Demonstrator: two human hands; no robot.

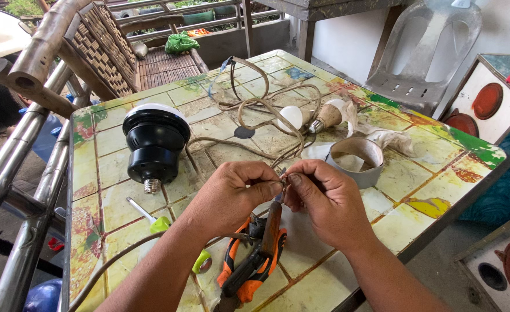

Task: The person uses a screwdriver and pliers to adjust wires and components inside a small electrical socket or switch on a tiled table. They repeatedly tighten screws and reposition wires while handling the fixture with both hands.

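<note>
My left hand (235, 190) and my right hand (324, 199) meet over the tiled table (434, 173), both pinching the bare end of a beige electric wire (255, 110) between fingertips. The wire loops away across the table toward the far edge. Under my hands lie orange-and-black pliers (252, 271). A large black lamp with a white dome (155, 141) stands on its head to the left, screw base toward me. Two small bulbs (310, 117) lie beyond my hands.
A roll of grey tape (356, 162) sits right of my hands beside a crumpled cloth (391, 138). A green-handled screwdriver (151, 219) lies at the left. A bamboo bench (93, 46) stands behind the table, a grey plastic chair (422, 52) at right.
</note>
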